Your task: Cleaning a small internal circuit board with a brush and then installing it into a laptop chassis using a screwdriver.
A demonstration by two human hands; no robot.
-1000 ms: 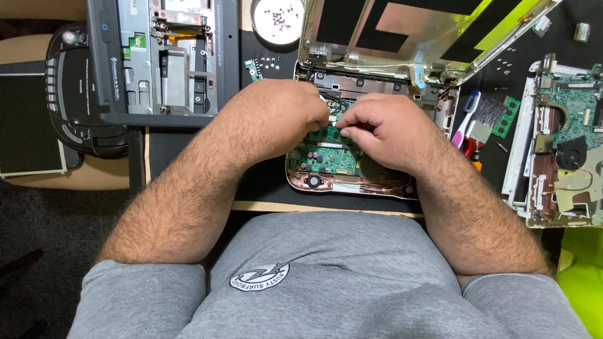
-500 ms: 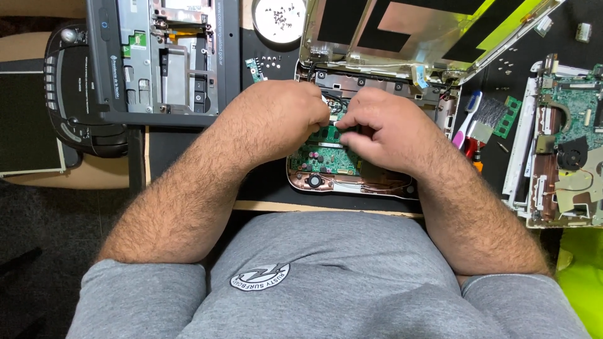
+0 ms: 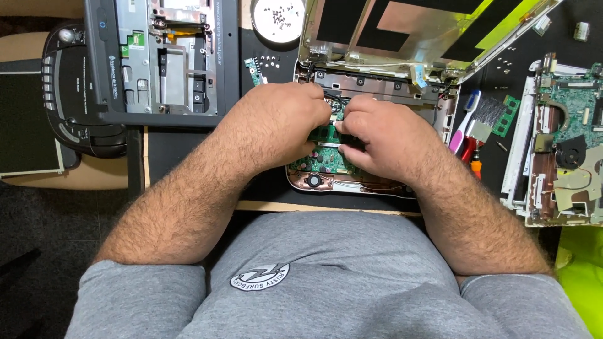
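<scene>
**Both hands meet over a green circuit board inside an opened laptop**

The opened laptop base [image 3: 352, 179] lies on the dark work mat just in front of the person, its lid panel [image 3: 408, 31] tipped back above it. Inside the base sits a green circuit board [image 3: 323, 160], partly covered by both hands. The left hand [image 3: 282, 119] comes in from the left, fingers curled downward onto the board's upper part; the right hand [image 3: 383, 135] comes in from the right, fingers bent and pinched close together. The fingertips of both hands nearly touch over a small green module [image 3: 325, 132] near the board's top edge, beside a black cable [image 3: 334, 98]. Whether either hand actually grips the module cannot be told, since the fingertips hide it.

A dish of screws [image 3: 277, 19] stands beyond the left hand. A toothbrush [image 3: 463, 122] and a memory stick [image 3: 506, 115] lie right of the base.
</scene>
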